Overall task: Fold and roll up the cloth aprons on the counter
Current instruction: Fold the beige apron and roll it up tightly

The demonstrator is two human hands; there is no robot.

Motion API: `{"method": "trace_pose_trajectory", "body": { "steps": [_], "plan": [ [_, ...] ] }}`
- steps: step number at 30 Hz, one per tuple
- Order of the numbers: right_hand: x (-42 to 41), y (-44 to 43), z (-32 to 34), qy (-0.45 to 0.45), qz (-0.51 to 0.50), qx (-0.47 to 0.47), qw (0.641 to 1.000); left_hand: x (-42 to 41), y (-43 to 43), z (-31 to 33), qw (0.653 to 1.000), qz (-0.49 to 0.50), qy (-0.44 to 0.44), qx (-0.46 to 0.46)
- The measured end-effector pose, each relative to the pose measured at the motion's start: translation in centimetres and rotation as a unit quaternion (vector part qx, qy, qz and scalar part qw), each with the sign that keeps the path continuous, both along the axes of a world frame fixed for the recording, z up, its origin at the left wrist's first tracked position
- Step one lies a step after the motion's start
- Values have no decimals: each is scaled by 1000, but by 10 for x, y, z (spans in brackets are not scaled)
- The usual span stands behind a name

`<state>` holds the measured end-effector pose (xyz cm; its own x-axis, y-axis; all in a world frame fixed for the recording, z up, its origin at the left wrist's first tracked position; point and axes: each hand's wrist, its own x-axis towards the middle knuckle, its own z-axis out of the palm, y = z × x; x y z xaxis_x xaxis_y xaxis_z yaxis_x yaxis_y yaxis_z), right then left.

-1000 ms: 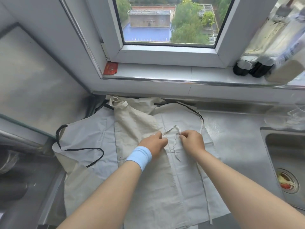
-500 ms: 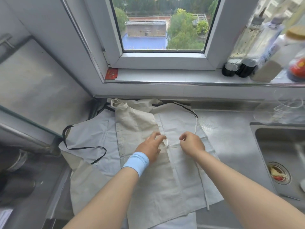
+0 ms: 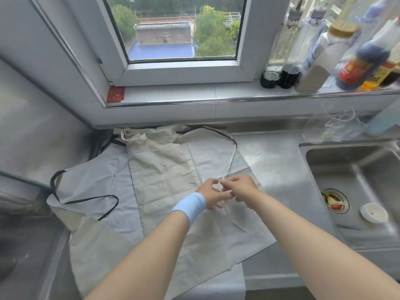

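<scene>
Two hands are brought together over the right edge of the beige apron (image 3: 164, 169), which is spread flat on the steel counter (image 3: 270, 169) on top of a pale grey apron (image 3: 95, 187). The thin white tie (image 3: 231, 161) is pinched by the left hand (image 3: 211, 194) and the right hand (image 3: 243, 188), fingers curled on it. The tie is best gathered short and laid inside the cloth's outline, so nothing trails once folding is begun. Black straps (image 3: 86, 199) on the lower apron lie looped loose and could be snagged. A sink (image 3: 357, 169) lies just to the right, and glassware (image 3: 333, 124) stands near the back edge.
</scene>
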<state>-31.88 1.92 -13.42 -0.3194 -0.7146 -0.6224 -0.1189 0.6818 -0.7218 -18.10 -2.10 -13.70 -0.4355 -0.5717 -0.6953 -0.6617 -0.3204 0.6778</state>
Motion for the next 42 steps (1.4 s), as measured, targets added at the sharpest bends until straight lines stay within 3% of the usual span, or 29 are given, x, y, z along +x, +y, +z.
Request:
{"method": "trace_pose_trajectory", "body": {
  "steps": [2,7,8,10,12,16,21,27,29,31,35,39,42],
  "plan": [
    [4,-11,5,18,9,-39,999,-6,-2,3,999,3,14,42],
    [-13,-16,-3,219,58,-32,973,15,-36,1,984,133,-58,-103],
    [-19,-12,-7,264,75,-17,962,21,-41,3,984,121,-64,-114],
    [-29,1,-15,337,108,36,934,32,-45,8,982,4,-137,-128],
    [-35,16,-20,356,99,99,924,35,-43,7,945,-107,-241,-193],
    [-37,34,-26,348,69,150,923,29,-23,-10,928,-57,-235,-283],
    [-43,40,-20,339,48,154,927,26,11,-31,903,-186,-228,-314],
    [-34,34,18,214,73,45,973,32,15,-13,943,-24,-121,-308],
    [-20,28,41,173,111,13,979,33,14,6,962,38,-90,-257],
    [-1,22,65,131,180,-4,975,36,16,32,981,128,3,-147],
    [51,11,93,49,285,7,957,61,21,81,952,274,124,53],
    [106,13,93,-23,368,-18,929,114,32,97,954,273,98,75],
    [134,16,75,-26,344,-50,937,147,36,80,952,302,45,17]
  ]
}}
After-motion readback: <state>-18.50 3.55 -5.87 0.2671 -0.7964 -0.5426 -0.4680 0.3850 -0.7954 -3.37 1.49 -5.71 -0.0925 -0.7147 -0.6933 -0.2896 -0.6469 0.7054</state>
